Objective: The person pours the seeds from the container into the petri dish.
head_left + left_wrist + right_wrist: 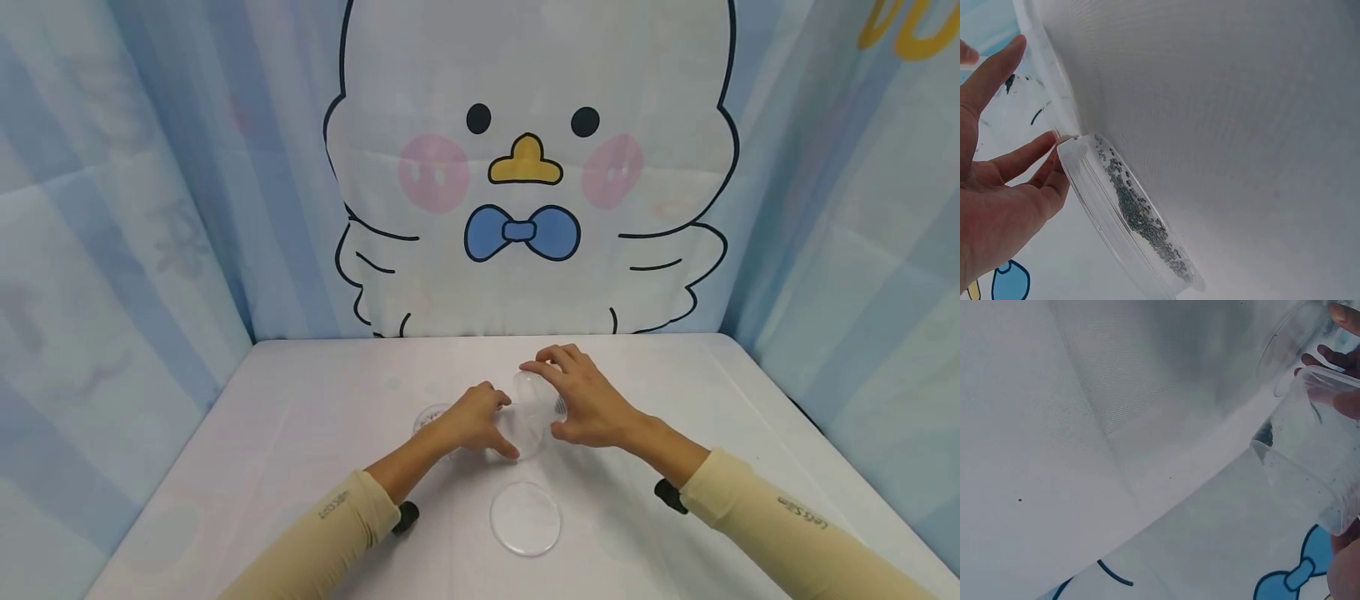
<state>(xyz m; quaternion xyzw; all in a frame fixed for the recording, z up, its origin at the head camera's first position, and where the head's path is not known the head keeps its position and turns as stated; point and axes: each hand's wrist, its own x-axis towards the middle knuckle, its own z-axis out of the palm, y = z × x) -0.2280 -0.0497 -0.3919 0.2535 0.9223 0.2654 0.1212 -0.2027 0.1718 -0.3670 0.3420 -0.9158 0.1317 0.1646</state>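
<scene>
My right hand point(588, 404) grips a clear plastic tub point(1300, 450), thumb on one side and fingers on the other; the tub is tilted, with a few dark specks on its wall. Facing it from the left, my left hand point(468, 417) has thumb and fingers spread apart near the tub. Whether those fingers touch the tub, I cannot tell. Beside my left wrist stands a clear round container point(1129, 212) holding many small dark grains; the forearm partly covers it in the head view.
A clear round lid point(525, 518) lies flat on the white table point(315, 450), nearer the body than both hands. Behind the table hangs a blue and white curtain point(285, 167) printed with a cartoon bird. More curtain hangs at both sides.
</scene>
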